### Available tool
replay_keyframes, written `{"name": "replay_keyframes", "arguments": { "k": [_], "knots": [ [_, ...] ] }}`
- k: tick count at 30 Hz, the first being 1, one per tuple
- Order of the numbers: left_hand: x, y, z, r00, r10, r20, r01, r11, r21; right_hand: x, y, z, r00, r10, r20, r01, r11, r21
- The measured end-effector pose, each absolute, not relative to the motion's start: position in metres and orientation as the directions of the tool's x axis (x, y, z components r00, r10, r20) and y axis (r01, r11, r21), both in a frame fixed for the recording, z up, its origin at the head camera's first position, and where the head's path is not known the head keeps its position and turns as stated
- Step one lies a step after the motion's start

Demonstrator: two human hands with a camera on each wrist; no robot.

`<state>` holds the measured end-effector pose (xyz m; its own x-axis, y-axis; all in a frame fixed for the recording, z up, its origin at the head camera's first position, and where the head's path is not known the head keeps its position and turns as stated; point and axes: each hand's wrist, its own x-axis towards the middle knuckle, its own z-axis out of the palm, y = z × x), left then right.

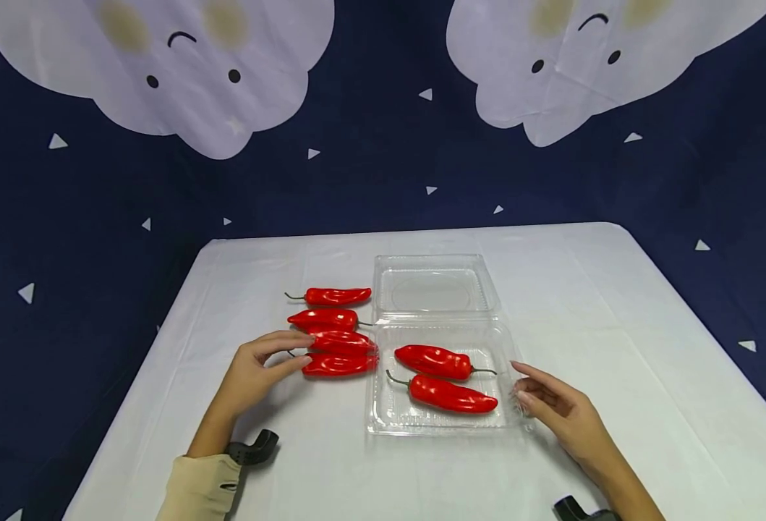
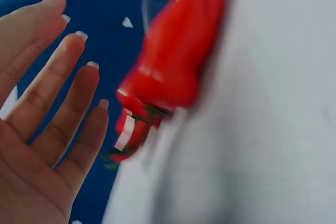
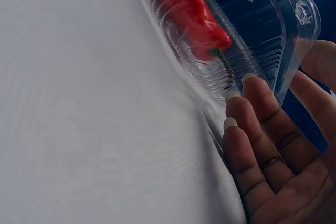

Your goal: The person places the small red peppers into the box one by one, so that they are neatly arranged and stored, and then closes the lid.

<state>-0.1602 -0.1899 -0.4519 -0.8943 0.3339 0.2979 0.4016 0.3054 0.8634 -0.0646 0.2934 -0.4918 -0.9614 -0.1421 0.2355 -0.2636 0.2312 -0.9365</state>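
My left hand is at the stacked row of red chili peppers left of a clear plastic container. Its fingers are spread, with the fingertips at one pepper and the thumb beside the nearest pepper. In the left wrist view, that hand stands apart from a blurred pepper. My right hand holds the container's right edge, with fingers below the rim in the right wrist view. Inside the base lie two peppers, a rear one and a front one.
Behind the base, the container's hinged lid lies folded back flat. Two more peppers, one at the back and one before it, lie left of it. A white cloth covers the table; a dark blue patterned curtain hangs behind.
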Motion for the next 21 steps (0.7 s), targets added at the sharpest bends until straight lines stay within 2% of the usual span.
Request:
{"name": "replay_keyframes", "arguments": {
  "k": [10,21],
  "knots": [
    [-0.163,-0.189,-0.472,-0.914,0.369,0.171,0.325,0.408,0.853,-0.065,0.293,-0.491,-0.963,-0.143,0.23,-0.258,0.227,-0.939],
    [-0.164,-0.186,-0.478,-0.906,0.381,0.187,0.344,0.402,0.849,-0.065,0.294,-0.491,-0.966,-0.142,0.215,-0.244,0.233,-0.941]
  ]
}}
